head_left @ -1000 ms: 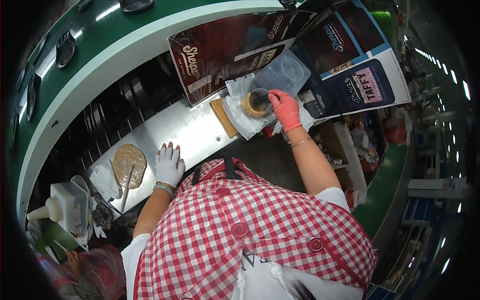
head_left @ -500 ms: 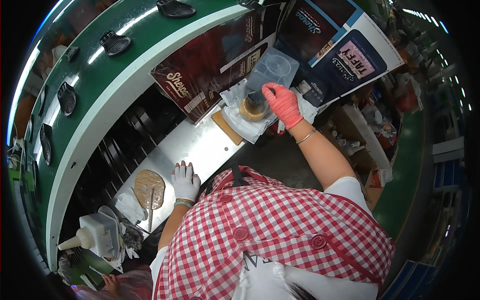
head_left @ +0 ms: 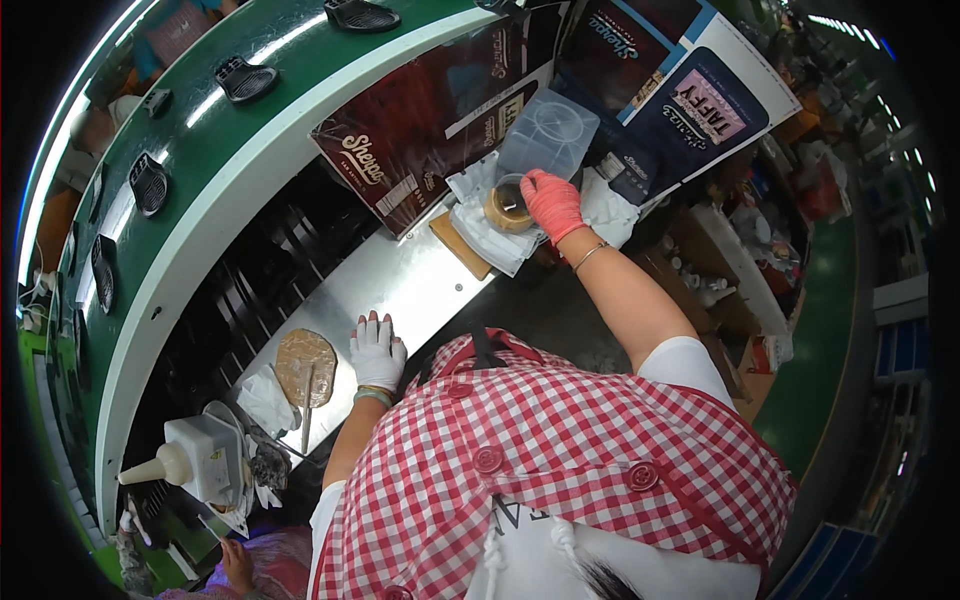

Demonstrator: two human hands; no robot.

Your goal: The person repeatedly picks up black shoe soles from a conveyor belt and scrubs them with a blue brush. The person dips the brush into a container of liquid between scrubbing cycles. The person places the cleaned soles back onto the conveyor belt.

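Note:
My right hand [head_left: 552, 205], in a coral-red glove, is closed in a pinch at the rim of a small clear cup [head_left: 496, 216] with brownish stuff in it. Something dark shows inside the cup below the fingers, but what I grip is mostly hidden. White cloths [head_left: 482, 238] lie under and around the cup. My left hand [head_left: 377, 358], in a white glove with bare fingertips, rests flat on the metal bench [head_left: 400, 280] with fingers stretched out. Beside it lie a flat, rounded brown pad [head_left: 300, 358] and a thin stick [head_left: 306, 410] across its edge.
A clear plastic box [head_left: 550, 135] stands behind the cup, against printed cardboard panels [head_left: 415, 135]. A brown strip [head_left: 460, 245] lies on the bench. At far left, black shoe soles [head_left: 245, 80] sit on a curved green conveyor [head_left: 190, 50]. A white bottle with nozzle [head_left: 205, 460] stands lower left.
My right hand has moved slightly left and lower, closer over the cup. The dark thing at its fingers now shows less. My left hand stays flat on the bench.

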